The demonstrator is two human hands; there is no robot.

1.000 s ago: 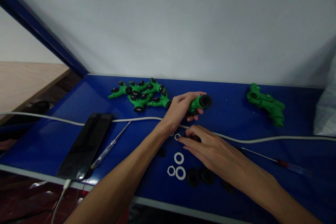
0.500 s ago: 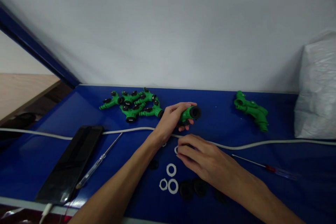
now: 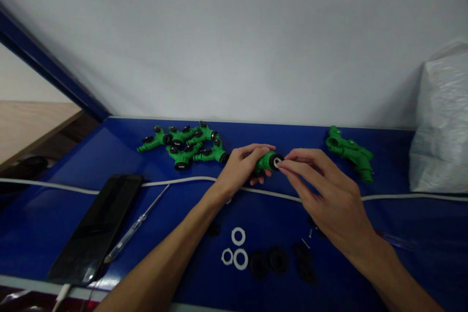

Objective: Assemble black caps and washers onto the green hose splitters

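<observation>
Step in hand: seating a white washer (image 3: 277,161) into the black-rimmed mouth of a green hose connector (image 3: 267,161). The left hand (image 3: 239,165) has its fingers clamped round the connector's body, holding it just above the blue worktop (image 3: 73,204). The right hand (image 3: 325,190) has fingers pinched together on the washer at the opening. The next move likely calls for square, even pressure. The connector is short, bright green, end facing right. Spare white washers (image 3: 236,251) lie nearer the worktop's front edge.
</observation>
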